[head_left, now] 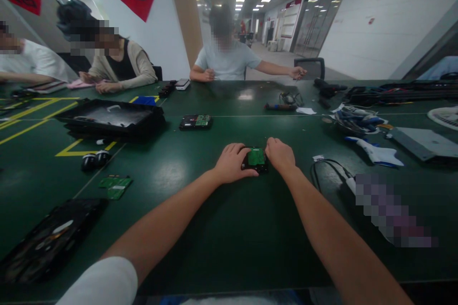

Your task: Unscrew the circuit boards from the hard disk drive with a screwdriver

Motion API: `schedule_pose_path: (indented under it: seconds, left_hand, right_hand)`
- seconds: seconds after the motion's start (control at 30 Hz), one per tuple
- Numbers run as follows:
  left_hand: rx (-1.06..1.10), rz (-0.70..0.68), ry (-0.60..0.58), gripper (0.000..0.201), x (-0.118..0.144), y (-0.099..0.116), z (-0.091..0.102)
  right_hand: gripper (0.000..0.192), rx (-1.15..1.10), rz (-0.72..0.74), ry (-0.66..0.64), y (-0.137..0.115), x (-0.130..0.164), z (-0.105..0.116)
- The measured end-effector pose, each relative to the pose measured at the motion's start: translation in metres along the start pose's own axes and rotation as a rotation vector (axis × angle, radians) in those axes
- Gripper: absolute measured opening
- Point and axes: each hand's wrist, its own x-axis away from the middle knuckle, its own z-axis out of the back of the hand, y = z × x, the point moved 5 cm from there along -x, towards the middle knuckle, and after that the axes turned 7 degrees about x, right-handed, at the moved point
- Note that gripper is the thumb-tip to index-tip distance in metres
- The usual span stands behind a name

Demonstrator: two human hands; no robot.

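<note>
Black rectangular drive with a green circuit board [256,156]: on the dark green tabletop [222,228], between both hands
Left hand [234,163]: thumb and fingers grasping the drive's left side
Right hand [281,155]: fingers curled at its right edge; cannot tell whether they pinch anything
Loose green circuit boards [116,187]: well to the left
</note>
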Motion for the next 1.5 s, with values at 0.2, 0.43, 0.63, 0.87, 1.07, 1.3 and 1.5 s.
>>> schedule_pose_path:
  seconds: [0.2, 0.43, 0.63, 0.87, 1.07, 1.3, 1.5]
  left_hand:
    - [0.153, -0.162, -0.128, 0.103, 0.000, 0.001, 0.009]
    - [0.133, -0.157, -0.247, 0.122, -0.001, -0.019, 0.024]
    - [-0.101, 0.090, -0.168, 0.095, -0.007, -0.030, 0.042]
    - [-0.114, 0.181, -0.214, 0.100, 0.002, -0.011, 0.030]
    - [0.061, 0.142, -0.234, 0.107, -0.003, -0.013, 0.024]
    - [0.218, 0.075, -0.355, 0.105, -0.005, -0.019, 0.035]
    - [0.025, 0.157, -0.307, 0.128, 0.001, 0.005, 0.016]
  right_hand:
    - [0.022, -0.179, 0.050, 0.077, 0.012, 0.011, 0.010]
    - [0.019, -0.313, 0.121, 0.067, 0.019, 0.009, 0.010]
    - [0.017, -0.501, 0.067, -0.046, 0.013, 0.011, 0.007]
    - [0.017, -0.837, -0.071, -0.277, 0.011, 0.018, -0.004]
    - [0.012, -1.007, -0.093, -0.424, 0.009, 0.023, -0.003]
    - [0.018, -1.004, -0.231, -0.204, 0.022, 0.017, -0.006]
    - [0.019, -1.049, -0.106, -0.178, 0.007, 0.018, -0.008]
